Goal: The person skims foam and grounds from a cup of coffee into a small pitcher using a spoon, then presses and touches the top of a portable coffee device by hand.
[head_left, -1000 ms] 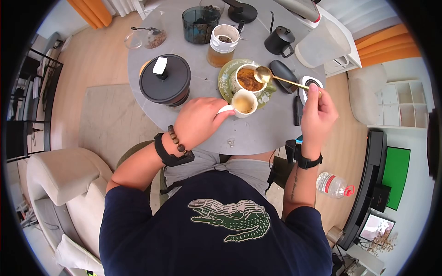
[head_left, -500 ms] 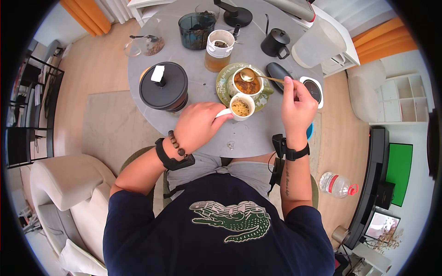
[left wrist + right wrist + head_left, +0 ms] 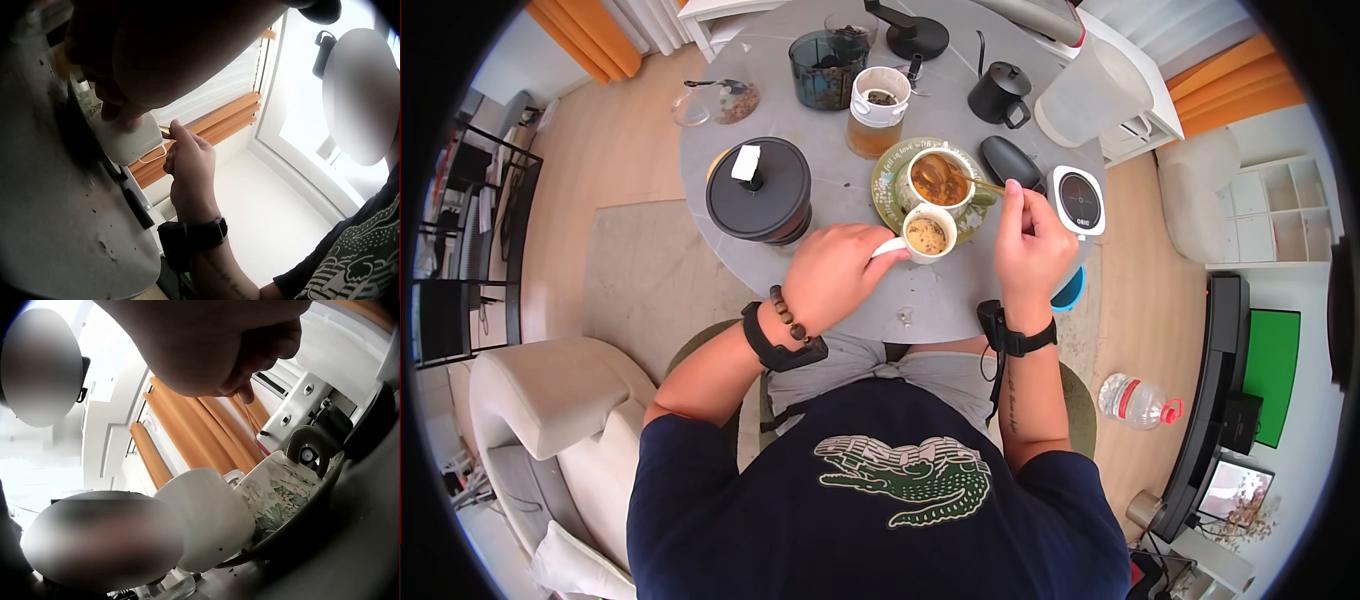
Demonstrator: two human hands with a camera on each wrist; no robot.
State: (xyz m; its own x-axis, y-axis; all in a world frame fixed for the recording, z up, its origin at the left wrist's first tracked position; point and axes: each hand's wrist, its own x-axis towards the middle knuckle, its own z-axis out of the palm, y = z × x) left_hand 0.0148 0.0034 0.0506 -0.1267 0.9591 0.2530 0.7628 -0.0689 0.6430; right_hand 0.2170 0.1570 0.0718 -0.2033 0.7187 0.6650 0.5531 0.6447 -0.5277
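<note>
My left hand (image 3: 835,275) pinches the handle of a small white cup (image 3: 915,252), which holds pale liquid with froth and dark bits. Just behind it, a patterned green-and-white cup (image 3: 907,200) of amber-brown liquid stands on a green saucer (image 3: 884,205). My right hand (image 3: 1037,245) pinches the handle of a gold spoon (image 3: 988,186), its bowl dipped into the patterned cup. From the right wrist, the white cup (image 3: 206,519) shows tilted against the patterned cup (image 3: 281,494). The left wrist view has the left fingers at the white cup (image 3: 131,140).
A black-lidded canister (image 3: 755,190) stands left of the cups. Behind them are a glass infuser of tea (image 3: 875,135), a dark tinted container (image 3: 825,85) and a black kettle (image 3: 1002,92). To the right lie a black oblong object (image 3: 1010,160) and a white scale (image 3: 1078,200).
My right hand has moved left and toward me, and the spoon has gone from above the patterned cup down into it. Froth and dark bits now show in the white cup.
</note>
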